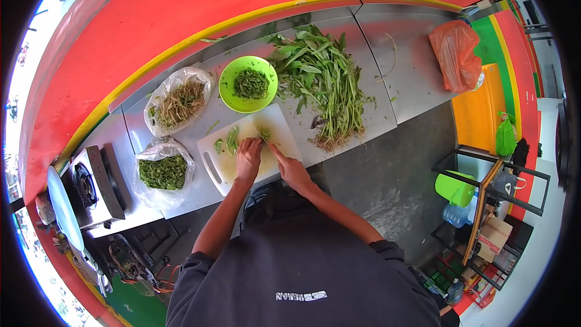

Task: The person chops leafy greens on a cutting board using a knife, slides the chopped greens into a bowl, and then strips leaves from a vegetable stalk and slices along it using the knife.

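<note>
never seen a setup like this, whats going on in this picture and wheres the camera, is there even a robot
There's no robot here, just a person working with two bare hands. The single picture comes from a camera worn on the head, looking forward and down; its wide lens makes straight edges look curved. The dark shirt at the bottom is the wearer's own.

On the metal table lie a white cutting board, a green bowl of chopped greens, a heap of leafy stems and two clear plastic bags of plant pieces.

At the board, the right hand holds what looks like a knife, small and partly hidden. The left hand is beside the blade; what its fingers press on is hard to see.
</note>
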### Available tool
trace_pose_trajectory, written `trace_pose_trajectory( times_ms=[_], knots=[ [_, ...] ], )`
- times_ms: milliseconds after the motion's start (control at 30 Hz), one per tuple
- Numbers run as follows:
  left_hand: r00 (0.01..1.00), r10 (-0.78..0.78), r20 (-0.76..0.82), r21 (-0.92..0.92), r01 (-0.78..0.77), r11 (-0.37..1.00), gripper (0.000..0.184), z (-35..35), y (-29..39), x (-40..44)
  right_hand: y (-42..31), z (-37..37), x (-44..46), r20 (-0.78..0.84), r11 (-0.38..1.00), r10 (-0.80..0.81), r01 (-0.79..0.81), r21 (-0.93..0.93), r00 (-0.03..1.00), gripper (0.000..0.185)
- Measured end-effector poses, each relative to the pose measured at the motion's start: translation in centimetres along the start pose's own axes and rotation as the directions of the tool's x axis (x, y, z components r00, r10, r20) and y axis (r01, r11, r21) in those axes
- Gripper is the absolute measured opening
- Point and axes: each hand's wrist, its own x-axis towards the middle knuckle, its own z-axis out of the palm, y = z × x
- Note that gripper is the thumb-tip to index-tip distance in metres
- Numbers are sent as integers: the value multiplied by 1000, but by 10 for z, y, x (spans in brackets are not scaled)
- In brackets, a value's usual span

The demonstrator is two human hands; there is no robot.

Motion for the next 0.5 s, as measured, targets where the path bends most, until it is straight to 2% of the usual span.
trace_pose_trajectory(
  times_ms=[67, 233, 300, 500],
  knots=[
    [1000, -5, 10, 88, 4, 996, 13, -4, 6, -1, -5, -2, 6, 62, 999, 48, -48, -13, 997, 72],
    [1000, -24, 0, 81, 24, 996, 12, -2, 3, 0, -14, -15, 6, 235, 981, 189, -194, -3, 953, 68],
    [999, -34, -3, 75, 35, 997, 13, -1, 1, 2, -10, -12, -2, 67, 998, 41, -44, 49, 997, 69],
    [1000, -16, 10, 75, 15, 997, 14, -3, 5, -2, -4, -1, 6, 30, 1000, 19, -19, -13, 999, 70]
  ],
)
